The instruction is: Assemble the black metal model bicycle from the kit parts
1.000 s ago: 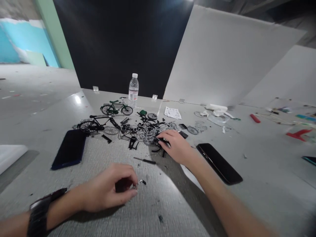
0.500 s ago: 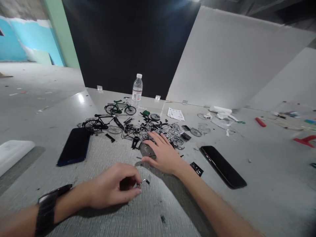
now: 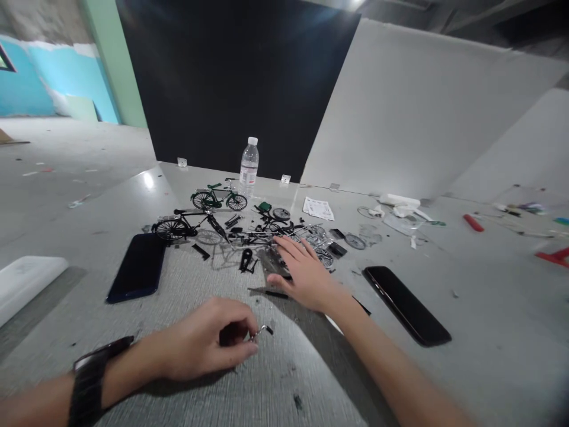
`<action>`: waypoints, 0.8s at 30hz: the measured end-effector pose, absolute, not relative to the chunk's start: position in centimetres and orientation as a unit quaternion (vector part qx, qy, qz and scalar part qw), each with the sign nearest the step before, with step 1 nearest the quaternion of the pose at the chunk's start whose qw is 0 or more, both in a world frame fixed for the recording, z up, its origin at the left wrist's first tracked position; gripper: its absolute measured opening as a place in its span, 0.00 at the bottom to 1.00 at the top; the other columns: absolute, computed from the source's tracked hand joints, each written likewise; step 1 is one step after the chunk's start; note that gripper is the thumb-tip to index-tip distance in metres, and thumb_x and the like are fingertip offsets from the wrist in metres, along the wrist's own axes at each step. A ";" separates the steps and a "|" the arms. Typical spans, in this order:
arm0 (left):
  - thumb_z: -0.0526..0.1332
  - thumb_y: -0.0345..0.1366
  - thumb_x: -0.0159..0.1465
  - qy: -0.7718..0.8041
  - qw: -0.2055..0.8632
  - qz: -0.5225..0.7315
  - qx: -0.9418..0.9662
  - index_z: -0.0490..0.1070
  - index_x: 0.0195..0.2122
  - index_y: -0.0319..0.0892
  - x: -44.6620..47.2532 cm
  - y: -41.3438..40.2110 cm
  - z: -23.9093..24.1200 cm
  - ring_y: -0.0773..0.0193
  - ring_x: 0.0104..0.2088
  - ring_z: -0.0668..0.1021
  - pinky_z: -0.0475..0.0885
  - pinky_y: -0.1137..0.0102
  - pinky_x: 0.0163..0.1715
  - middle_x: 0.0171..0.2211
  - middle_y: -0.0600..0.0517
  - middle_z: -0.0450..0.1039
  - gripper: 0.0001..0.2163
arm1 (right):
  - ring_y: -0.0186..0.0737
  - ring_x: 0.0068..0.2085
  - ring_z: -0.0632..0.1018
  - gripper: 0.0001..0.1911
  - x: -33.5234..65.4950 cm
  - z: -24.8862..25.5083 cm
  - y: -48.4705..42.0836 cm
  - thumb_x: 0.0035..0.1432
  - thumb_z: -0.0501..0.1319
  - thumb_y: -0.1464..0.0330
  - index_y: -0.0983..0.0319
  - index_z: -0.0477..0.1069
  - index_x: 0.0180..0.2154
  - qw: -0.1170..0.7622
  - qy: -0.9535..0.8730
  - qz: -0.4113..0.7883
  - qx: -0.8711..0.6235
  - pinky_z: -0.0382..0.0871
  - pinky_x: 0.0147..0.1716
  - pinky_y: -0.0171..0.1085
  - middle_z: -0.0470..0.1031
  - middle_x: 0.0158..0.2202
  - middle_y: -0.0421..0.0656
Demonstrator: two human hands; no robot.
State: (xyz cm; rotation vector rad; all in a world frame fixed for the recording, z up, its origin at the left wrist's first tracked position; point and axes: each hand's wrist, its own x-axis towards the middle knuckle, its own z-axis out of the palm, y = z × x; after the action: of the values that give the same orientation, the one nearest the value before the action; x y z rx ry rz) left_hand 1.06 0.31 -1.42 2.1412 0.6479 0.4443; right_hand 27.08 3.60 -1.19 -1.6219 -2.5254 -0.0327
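Left grip [image 3: 208, 341] pinching metal part [image 3: 263, 330], bottle [image 3: 249, 161] capped

Green model bicycle [image 3: 219, 198]; black model bicycle [image 3: 184, 224]; dark blue phone [image 3: 138, 267]; black phone [image 3: 406, 304]; grey woven-textured table [image 3: 186, 379].

Hobby workbench: model bicycles [image 3: 195, 212] and loose parts [image 3: 284, 234] on partitioned table [image 3: 489, 308]
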 end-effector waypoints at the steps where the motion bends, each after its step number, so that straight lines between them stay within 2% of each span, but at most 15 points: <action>1: 0.63 0.35 0.65 0.258 0.419 0.177 0.853 0.73 0.37 0.41 1.1 0.3 -1.4 0.65 0.30 0.72 0.68 0.72 0.31 0.30 0.53 0.72 0.04 | 0.56 0.73 0.53 0.43 27.4 -1.1 3.6 0.66 0.44 0.40 0.63 0.62 0.67 0.076 -0.839 -0.016 -0.538 0.44 0.71 0.60 0.53 0.72 0.50; 10: 0.62 0.37 0.65 0.271 0.440 0.166 0.840 0.73 0.38 0.41 1.1 0.3 -1.6 0.64 0.31 0.73 0.69 0.71 0.32 0.32 0.52 0.73 0.05 | 0.55 0.71 0.57 0.36 30.8 0.3 3.8 0.68 0.46 0.44 0.58 0.62 0.67 0.104 -0.806 -0.042 -0.581 0.47 0.71 0.59 0.57 0.71 0.47; 13: 0.62 0.38 0.66 0.277 0.435 0.166 0.841 0.73 0.38 0.41 1.1 0.3 -1.6 0.64 0.31 0.73 0.69 0.70 0.33 0.32 0.52 0.73 0.05 | 0.56 0.71 0.59 0.35 32.4 0.7 3.9 0.68 0.47 0.45 0.58 0.63 0.66 0.114 -0.792 -0.049 -0.598 0.53 0.69 0.59 0.59 0.70 0.47; 17: 0.62 0.38 0.66 0.286 0.438 0.160 0.837 0.72 0.38 0.41 1.1 0.3 -1.4 0.64 0.31 0.73 0.69 0.70 0.33 0.33 0.51 0.73 0.05 | 0.58 0.70 0.60 0.38 34.1 1.3 3.9 0.67 0.46 0.44 0.62 0.62 0.67 0.104 -0.764 -0.030 -0.636 0.62 0.65 0.58 0.58 0.71 0.48; 24: 0.61 0.37 0.66 0.280 0.446 0.172 0.832 0.72 0.38 0.41 1.2 0.2 -1.7 0.64 0.31 0.73 0.68 0.71 0.33 0.32 0.52 0.73 0.06 | 0.60 0.69 0.61 0.41 34.8 1.9 3.8 0.67 0.44 0.43 0.64 0.63 0.66 0.093 -0.739 -0.026 -0.667 0.63 0.65 0.57 0.57 0.71 0.49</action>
State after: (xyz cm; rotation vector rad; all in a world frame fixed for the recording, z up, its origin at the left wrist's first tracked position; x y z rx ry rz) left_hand 1.16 0.25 -1.66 2.0611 0.6941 0.4250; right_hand 34.76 3.84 1.87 -1.9793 -2.1943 -0.0782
